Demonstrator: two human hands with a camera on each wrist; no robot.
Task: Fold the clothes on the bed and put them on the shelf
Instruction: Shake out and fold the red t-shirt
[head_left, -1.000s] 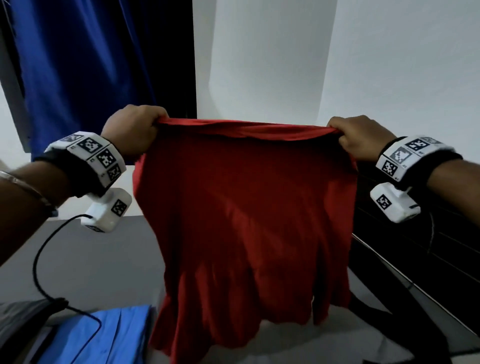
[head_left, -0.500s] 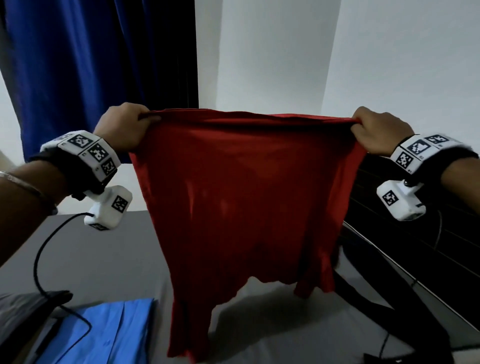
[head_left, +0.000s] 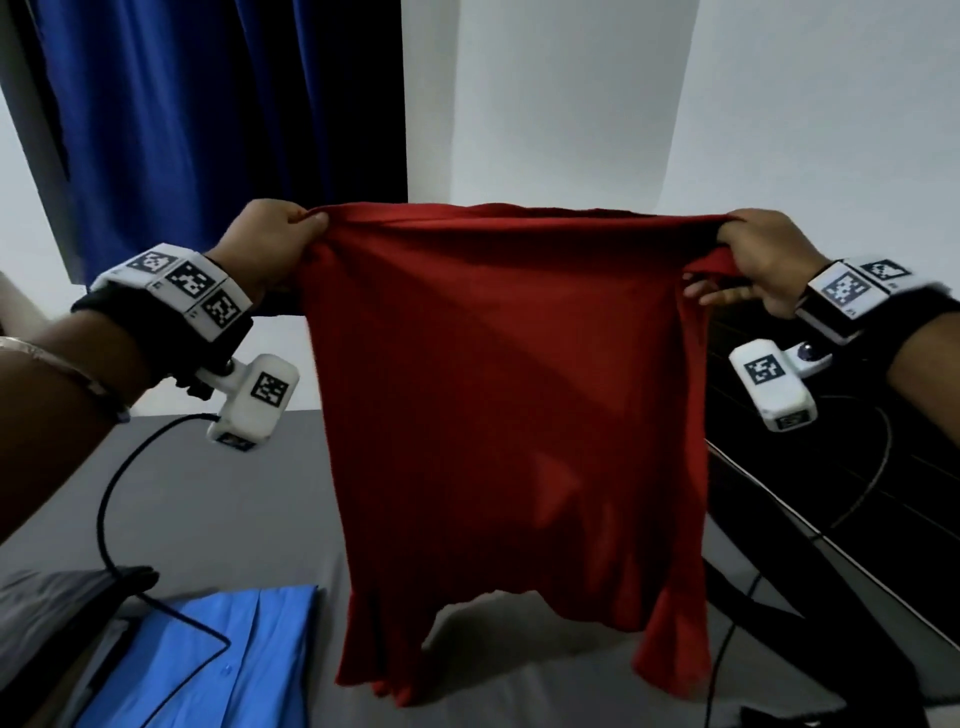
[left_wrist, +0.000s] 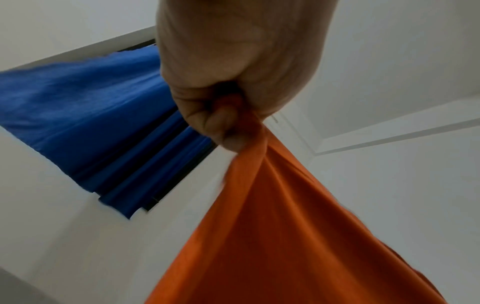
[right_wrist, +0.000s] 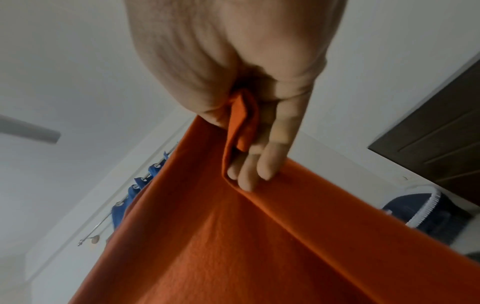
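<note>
Red shirt (head_left: 511, 395) hangs in the air above the grey bed (head_left: 218, 499), stretched flat between the two hands and facing the person. Top edge runs level, side to side; the long axis drops straight down from it, the lower ends and sleeves dangling just clear of the bed. Left hand (head_left: 270, 244) fists the upper left corner, cloth bunched inside the curled fingers (left_wrist: 223, 131). Right hand (head_left: 758, 260) pinches the upper right corner, with the lower fingers (right_wrist: 249, 174) lying straighter along a fold. Both hands sit at the same height above the bed, neither nearer the cloth. Judgement: shirt is spread for laying down; the bed directly beneath it is the likely landing spot. Blue garment (head_left: 208, 660) lies on the bed, left of the shirt's hem.
</note>
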